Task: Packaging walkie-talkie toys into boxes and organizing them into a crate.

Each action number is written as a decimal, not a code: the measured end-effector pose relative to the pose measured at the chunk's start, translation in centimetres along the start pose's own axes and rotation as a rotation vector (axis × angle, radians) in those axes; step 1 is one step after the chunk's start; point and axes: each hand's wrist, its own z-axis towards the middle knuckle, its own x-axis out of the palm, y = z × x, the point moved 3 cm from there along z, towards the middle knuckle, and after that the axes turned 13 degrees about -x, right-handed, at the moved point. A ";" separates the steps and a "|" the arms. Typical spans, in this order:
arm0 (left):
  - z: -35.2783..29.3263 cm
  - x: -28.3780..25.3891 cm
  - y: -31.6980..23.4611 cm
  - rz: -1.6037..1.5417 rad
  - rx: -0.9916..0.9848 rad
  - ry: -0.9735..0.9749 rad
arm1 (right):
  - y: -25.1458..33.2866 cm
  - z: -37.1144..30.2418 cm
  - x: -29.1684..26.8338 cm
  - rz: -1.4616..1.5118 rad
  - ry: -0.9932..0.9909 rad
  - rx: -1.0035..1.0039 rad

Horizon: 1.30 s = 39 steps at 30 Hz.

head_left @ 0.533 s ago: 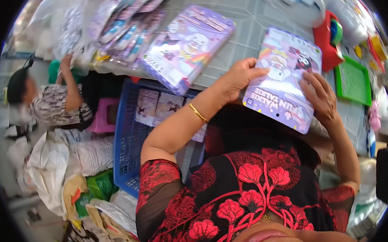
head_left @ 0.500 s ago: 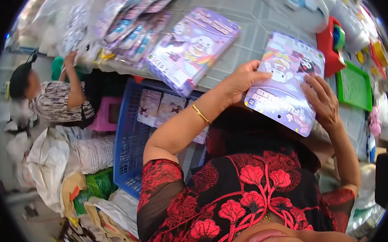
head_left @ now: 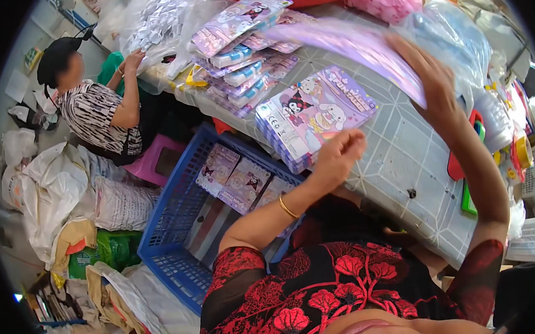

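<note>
I see the stacked cards [head_left: 316,111] gleaming like smooth, glossy paperboard on a table [head_left: 388,163] with a sleek grey surface. The basket [head_left: 174,282] looks like hard plastic, the bracelet [head_left: 286,207] polished gold-coloured metal, the blouse [head_left: 370,284] matt cloth with raised red flowers, the bag [head_left: 451,39] crinkled clear film.

Worktop [head_left: 394,169]: grey, tile-patterned finish, extending twelve to four o'clock. Pink stool [head_left: 143,167]: nine o'clock. Pale grey surface [head_left: 101,61] at ten o'clock; wall or floor not determinable. Small bright light [head_left: 18,297] observed at eight o'clock.
</note>
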 end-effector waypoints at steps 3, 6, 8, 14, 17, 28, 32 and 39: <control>-2.2 1.2 0.5 0.188 0.007 0.002 | -1.5 8.6 6.8 -0.149 -0.124 -0.154; -3.2 1.9 2.2 0.259 -0.035 0.042 | -1.4 16.6 15.2 -0.229 0.183 -0.085; -3.8 1.8 2.7 0.252 0.037 0.040 | -1.4 19.4 20.6 -0.241 0.419 -0.037; -5.8 -0.8 0.3 0.290 0.193 -0.061 | 0.4 20.5 27.5 -0.138 0.376 -0.022; -6.5 -3.8 -0.8 0.224 0.140 -0.127 | 1.2 20.4 25.5 -0.089 0.403 -0.091; 8.5 -17.2 -11.1 -0.701 0.180 -0.267 | -4.2 18.2 23.7 -0.034 0.509 -0.224; 12.6 -18.1 -12.4 -0.838 0.225 -0.367 | -6.3 19.5 24.2 -0.086 0.269 -0.502; 15.0 -17.1 -15.3 -0.793 0.273 -0.397 | -7.6 22.9 20.3 -0.109 0.508 -0.285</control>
